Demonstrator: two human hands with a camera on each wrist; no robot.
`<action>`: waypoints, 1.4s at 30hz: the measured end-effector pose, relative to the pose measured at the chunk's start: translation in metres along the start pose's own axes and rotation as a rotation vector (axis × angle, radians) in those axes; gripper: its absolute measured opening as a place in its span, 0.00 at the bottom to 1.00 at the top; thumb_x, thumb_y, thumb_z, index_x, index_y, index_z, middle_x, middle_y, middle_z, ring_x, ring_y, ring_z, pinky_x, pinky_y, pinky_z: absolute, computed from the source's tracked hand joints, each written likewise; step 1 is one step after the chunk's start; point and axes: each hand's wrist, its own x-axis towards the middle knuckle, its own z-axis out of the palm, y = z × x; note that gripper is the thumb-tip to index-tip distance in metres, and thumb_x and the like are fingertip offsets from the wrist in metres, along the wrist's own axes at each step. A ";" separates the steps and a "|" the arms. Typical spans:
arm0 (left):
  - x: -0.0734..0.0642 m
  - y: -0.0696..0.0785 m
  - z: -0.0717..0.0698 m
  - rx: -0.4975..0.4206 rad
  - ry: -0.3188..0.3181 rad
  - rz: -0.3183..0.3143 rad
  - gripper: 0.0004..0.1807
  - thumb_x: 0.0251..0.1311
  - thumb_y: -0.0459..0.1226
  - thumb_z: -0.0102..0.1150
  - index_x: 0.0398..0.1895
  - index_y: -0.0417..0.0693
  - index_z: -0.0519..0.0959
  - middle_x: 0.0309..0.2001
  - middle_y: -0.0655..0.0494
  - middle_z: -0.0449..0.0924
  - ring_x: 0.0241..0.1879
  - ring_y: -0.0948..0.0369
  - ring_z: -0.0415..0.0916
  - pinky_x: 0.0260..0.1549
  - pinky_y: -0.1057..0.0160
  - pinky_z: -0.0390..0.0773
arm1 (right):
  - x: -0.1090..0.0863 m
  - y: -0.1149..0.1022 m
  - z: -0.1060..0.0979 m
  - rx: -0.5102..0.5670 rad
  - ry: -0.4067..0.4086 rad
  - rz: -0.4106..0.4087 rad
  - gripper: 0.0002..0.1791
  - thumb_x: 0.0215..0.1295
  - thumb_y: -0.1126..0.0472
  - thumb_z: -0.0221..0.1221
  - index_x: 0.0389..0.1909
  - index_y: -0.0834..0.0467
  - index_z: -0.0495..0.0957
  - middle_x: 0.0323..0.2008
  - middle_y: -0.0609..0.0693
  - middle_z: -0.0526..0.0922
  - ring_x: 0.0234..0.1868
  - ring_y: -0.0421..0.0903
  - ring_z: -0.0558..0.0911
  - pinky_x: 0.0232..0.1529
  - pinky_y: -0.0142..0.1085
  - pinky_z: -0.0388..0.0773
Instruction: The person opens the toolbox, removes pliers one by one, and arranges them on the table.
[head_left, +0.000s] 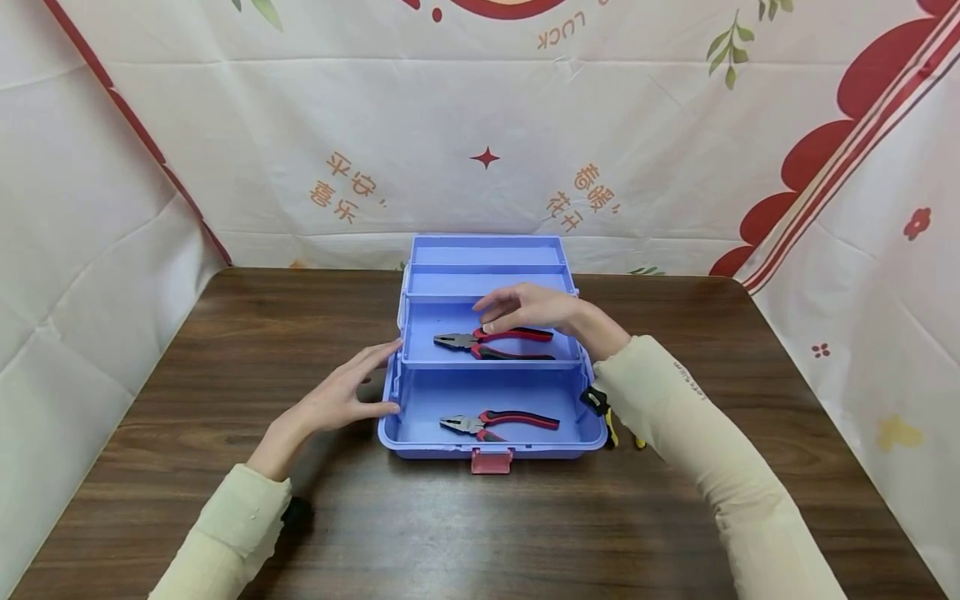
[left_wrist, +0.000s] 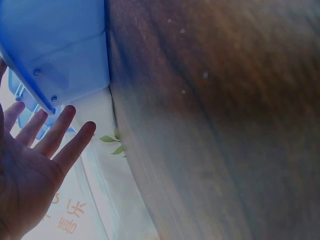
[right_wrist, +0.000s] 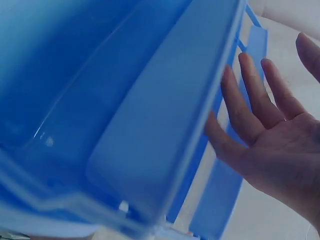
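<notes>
A blue toolbox point(head_left: 442, 454) is seen opened on the wooden desk point(head_left: 390, 533), with its middle tray point(head_left: 423, 317) and rear tray point(head_left: 487, 281) stepped up behind the main compartment. One pair of red-and-black pliers, the upper pliers point(head_left: 474, 342), is laid in the middle tray, jaws pointed left. A second pair, the lower pliers point(head_left: 482, 423), is laid in the main compartment, also pointed left.

The right hand point(head_left: 528, 307) is held over the middle tray, just by the upper handle of the upper pliers; its fingers are loosely bent, with nothing gripped, and contact cannot be told. The left hand point(head_left: 341, 396) is placed at the toolbox's left rim, fingers spread and nearly straight. Yellow-and-black handles point(head_left: 612, 429) are partly hidden by the right sleeve point(head_left: 667, 417).
</notes>
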 end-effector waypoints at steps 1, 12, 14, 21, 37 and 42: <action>0.000 0.000 0.000 0.001 -0.001 0.002 0.46 0.47 0.50 0.63 0.67 0.55 0.51 0.62 0.52 0.56 0.56 0.55 0.61 0.51 0.51 0.63 | 0.002 0.000 0.001 -0.011 -0.004 0.003 0.28 0.56 0.58 0.59 0.57 0.63 0.66 0.51 0.58 0.73 0.51 0.46 0.71 0.55 0.43 0.60; 0.002 0.000 -0.001 -0.020 -0.007 -0.005 0.46 0.47 0.49 0.63 0.68 0.57 0.50 0.62 0.53 0.55 0.56 0.52 0.61 0.51 0.50 0.62 | 0.017 0.003 0.009 -0.118 -0.053 0.037 0.28 0.54 0.63 0.60 0.57 0.63 0.66 0.49 0.55 0.72 0.50 0.47 0.69 0.52 0.41 0.63; 0.002 -0.001 -0.001 -0.021 -0.008 -0.005 0.46 0.47 0.48 0.64 0.68 0.57 0.50 0.62 0.53 0.55 0.56 0.52 0.61 0.51 0.50 0.62 | 0.017 0.003 0.011 -0.155 -0.061 0.037 0.29 0.53 0.64 0.60 0.58 0.62 0.65 0.51 0.54 0.70 0.53 0.48 0.67 0.53 0.41 0.62; 0.001 -0.003 -0.002 -0.001 -0.001 0.002 0.45 0.47 0.49 0.63 0.67 0.56 0.51 0.62 0.54 0.55 0.56 0.56 0.61 0.51 0.51 0.63 | 0.017 0.000 0.016 -0.301 -0.068 0.038 0.31 0.50 0.65 0.63 0.58 0.60 0.65 0.55 0.54 0.66 0.53 0.49 0.64 0.55 0.42 0.59; -0.001 -0.001 0.002 -0.020 0.001 -0.010 0.46 0.46 0.46 0.65 0.67 0.56 0.51 0.62 0.53 0.55 0.55 0.55 0.61 0.51 0.50 0.63 | 0.025 -0.007 0.019 -0.377 -0.119 0.114 0.23 0.48 0.64 0.64 0.48 0.58 0.72 0.40 0.51 0.70 0.38 0.47 0.67 0.38 0.35 0.65; -0.001 -0.001 0.001 -0.024 -0.004 -0.013 0.46 0.47 0.50 0.63 0.68 0.56 0.50 0.62 0.53 0.55 0.55 0.55 0.61 0.50 0.50 0.64 | 0.024 -0.011 0.019 -0.378 -0.122 0.081 0.18 0.47 0.67 0.64 0.41 0.58 0.72 0.36 0.52 0.70 0.35 0.47 0.66 0.34 0.35 0.64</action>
